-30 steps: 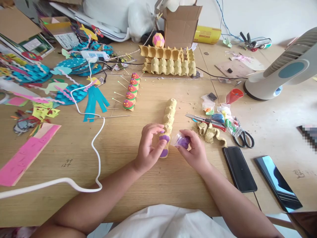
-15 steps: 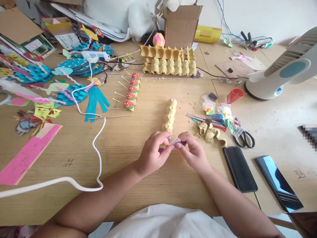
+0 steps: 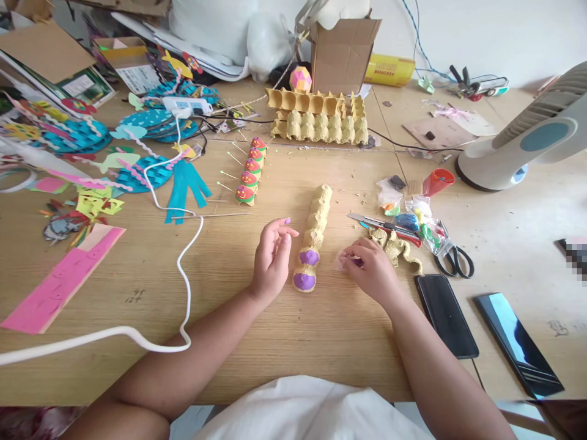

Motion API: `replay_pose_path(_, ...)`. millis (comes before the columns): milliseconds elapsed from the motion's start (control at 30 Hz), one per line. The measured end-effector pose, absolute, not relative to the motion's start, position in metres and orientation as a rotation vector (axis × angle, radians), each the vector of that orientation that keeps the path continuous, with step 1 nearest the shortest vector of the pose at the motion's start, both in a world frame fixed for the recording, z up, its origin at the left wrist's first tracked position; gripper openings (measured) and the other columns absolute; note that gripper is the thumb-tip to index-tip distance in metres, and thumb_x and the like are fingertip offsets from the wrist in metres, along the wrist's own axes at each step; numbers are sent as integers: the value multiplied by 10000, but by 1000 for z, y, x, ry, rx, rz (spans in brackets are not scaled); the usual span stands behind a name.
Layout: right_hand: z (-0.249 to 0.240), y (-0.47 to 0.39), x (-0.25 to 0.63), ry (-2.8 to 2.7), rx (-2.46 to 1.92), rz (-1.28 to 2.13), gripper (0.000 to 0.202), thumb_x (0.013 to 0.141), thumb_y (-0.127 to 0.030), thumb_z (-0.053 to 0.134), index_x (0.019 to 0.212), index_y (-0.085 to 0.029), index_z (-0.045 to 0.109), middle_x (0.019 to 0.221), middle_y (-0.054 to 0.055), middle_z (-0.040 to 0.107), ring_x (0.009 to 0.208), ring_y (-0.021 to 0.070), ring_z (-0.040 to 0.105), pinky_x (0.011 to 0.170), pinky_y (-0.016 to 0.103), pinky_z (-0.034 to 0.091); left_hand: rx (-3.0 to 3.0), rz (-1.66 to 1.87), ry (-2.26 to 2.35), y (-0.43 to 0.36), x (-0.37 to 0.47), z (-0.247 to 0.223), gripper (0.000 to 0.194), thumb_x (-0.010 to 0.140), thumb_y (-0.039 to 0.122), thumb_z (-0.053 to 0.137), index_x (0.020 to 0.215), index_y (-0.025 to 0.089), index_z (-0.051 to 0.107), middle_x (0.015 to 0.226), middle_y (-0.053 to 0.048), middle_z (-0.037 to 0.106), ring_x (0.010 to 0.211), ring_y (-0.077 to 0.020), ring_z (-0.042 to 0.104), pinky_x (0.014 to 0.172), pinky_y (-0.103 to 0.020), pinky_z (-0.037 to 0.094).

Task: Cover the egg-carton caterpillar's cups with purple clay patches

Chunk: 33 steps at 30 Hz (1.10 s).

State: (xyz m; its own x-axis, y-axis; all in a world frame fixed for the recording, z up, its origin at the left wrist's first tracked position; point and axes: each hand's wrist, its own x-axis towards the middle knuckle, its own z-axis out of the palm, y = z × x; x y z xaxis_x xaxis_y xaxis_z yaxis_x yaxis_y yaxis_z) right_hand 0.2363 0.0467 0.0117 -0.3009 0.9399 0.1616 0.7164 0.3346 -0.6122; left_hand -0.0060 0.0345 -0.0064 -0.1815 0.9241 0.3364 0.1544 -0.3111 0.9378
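Left hand [image 3: 271, 263]: fingers were apart, purple dab [image 3: 288, 220] on one tip. Egg-carton strip [image 3: 316, 223] lay between the hands on the wooden bench [image 3: 229, 360], two nearest cups capped in purple clay [image 3: 304, 281]; firm, even pressure on the cap edges probably suited it. Right hand [image 3: 371, 269]: fingers were clamped on a small plastic bag [image 3: 340, 261]. Bench was busy: pink card [image 3: 64, 278] left, red-green cup row [image 3: 250, 177] farther, phone [image 3: 447, 318] near right, fan [image 3: 544, 135] far right; white wall [image 3: 481, 36] behind.

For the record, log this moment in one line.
left hand: fingers bent, purple bit at fingertip | right hand: holding clear bag, purple inside | egg-carton strip: between hands, two nearest bumps purple, others bare
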Motion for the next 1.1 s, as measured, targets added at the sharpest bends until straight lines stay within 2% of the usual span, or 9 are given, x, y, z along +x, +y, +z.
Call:
replay_pose_path(100,8,46,235,-2136,-1543,277,211,900,-254,695,1106,-243,739,1100,125,709,1070,354,596,920,526,462,1333,1502,1331,39,-7,-8,369,1027,483,551,1273,211,591,1062,-84,723,954,-185,681,823,-311,508)
replay_pose_path(200,15,39,225,-2100,-1467,186,187,937,-230,646,1115,-255,699,1165,123,710,1096,348,602,943,527,454,1343,1470,1359,42,-7,-12,380,1028,496,541,1271,207,587,1068,-80,719,956,-183,676,837,-309,504)
replay_pose_path(233,18,36,221,-2097,-1426,252,138,953,-225,623,1074,-250,683,1124,114,720,1055,323,625,917,493,467,1369,1447,1367,42,-7,-14,379,1037,486,525,1286,204,576,1072,-80,716,971,-185,675,852,-314,504)
replay_pose_path(333,21,25,206,-2032,-1472,696,104,956,-192,557,1029,-244,608,879,42,724,701,205,623,664,355,449,1453,1329,1395,41,-6,-17,397,1065,457,457,1363,202,517,1088,-82,710,983,-191,679,893,-344,509)
replay_pose_path(433,17,19,194,-1908,-1493,1036,168,904,-161,545,1051,-242,560,979,26,748,588,138,553,604,307,408,1508,1231,1436,39,-6,-18,440,1073,466,421,1425,208,474,1111,-79,700,932,-187,683,881,-352,515)
replay_pose_path(667,16,36,180,-1260,-1302,1554,210,818,-324,657,964,-223,544,877,-18,647,600,99,452,556,252,338,1303,1289,1367,42,-5,-20,528,1053,554,430,1457,215,453,1178,-98,668,864,-170,682,736,-304,560)
replay_pose_path(767,17,49,172,-1001,-1253,1602,289,761,-356,727,948,-225,550,818,-46,606,579,85,436,535,238,310,1157,1359,1314,44,-3,-16,545,1035,607,431,1424,227,466,1258,-117,624,861,-161,694,710,-301,589)
replay_pose_path(933,11,59,158,-913,-1169,1591,338,748,-383,778,946,-233,550,808,-42,585,647,101,478,587,226,376,1064,1438,1238,46,-3,-11,550,999,638,497,1365,228,505,1263,-118,629,923,-176,718,773,-321,611)
replay_pose_path(1100,7,60,156,-852,-1085,1600,367,752,-428,793,962,-250,550,852,-19,577,690,130,499,623,247,431,1055,1496,1240,50,-10,-14,393,976,553,613,1173,222,690,1225,-96,714,1020,-182,700,856,-303,574)
